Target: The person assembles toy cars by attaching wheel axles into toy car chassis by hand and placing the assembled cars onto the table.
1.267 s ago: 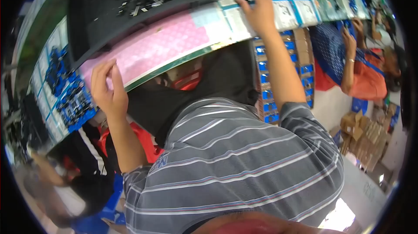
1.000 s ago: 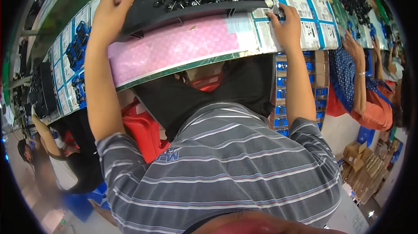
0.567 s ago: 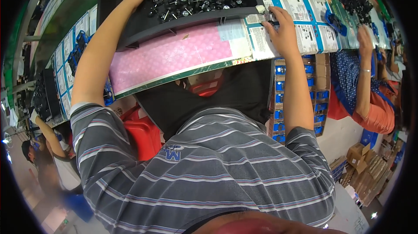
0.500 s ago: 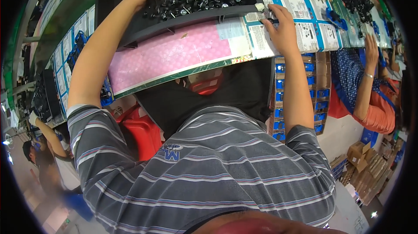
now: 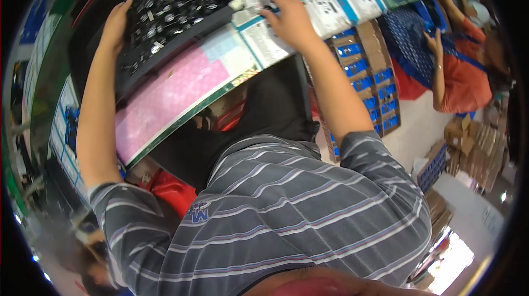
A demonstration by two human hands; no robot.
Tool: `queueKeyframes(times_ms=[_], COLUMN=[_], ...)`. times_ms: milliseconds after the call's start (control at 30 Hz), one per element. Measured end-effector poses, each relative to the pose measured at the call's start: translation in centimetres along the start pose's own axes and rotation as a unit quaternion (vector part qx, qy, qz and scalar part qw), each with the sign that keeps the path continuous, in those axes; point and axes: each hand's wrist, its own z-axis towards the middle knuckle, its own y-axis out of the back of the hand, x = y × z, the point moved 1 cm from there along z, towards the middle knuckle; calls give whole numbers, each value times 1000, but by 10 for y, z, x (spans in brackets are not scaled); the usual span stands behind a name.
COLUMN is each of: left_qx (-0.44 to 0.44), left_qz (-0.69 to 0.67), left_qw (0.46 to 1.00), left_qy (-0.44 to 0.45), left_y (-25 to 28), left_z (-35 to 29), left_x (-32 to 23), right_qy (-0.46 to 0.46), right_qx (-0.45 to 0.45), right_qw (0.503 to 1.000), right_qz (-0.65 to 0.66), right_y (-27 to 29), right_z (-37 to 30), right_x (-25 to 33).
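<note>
A black tray [image 5: 217, 23] on the bench holds a heap of small black parts with shiny metal pins and discs [image 5: 171, 4]. My left hand [image 5: 114, 26] reaches into the tray along the heap's left side. Its fingers are stretched out, and nothing shows in its grasp. Just beyond the tray's right corner, my right hand [image 5: 291, 19] is over the printed sheets. Thumb and fingers curl around a small dark part [image 5: 270, 7], mostly covered by the hand.
Printed white and blue sheets [image 5: 328, 12] cover the bench right of the tray; a pink sheet [image 5: 171, 87] lies at its front. Below right stands a carton divider with blue parts [image 5: 361, 67]. A co-worker in an orange top [image 5: 465, 78] sits farther right, near cardboard boxes [image 5: 463, 131].
My view has turned, so the bench slants and the tray sits farther left. My left hand stays at the heap; my right hand stays by the tray's corner with the small dark part.
</note>
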Motion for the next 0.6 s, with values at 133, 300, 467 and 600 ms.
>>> queueKeyframes(times_ms=[133,300,467,600], left_qx=[456,452,354,300], left_qz=[-811,-786,-814,-861], left_qw=[-35,10,39,175], left_qy=[365,421,459,371], left_y=[30,41,112,159], left_z=[140,172,199,225], left_x=[77,193,286,286], right_qy=[-113,-206,-219,-294], right_qx=[-24,-119,-242,-231], right_qw=[993,963,941,927], right_qz=[-20,129,-92,-11], right_y=[40,91,196,238], right_z=[-33,-44,-40,-23], right_x=[-27,-40,-130,-194])
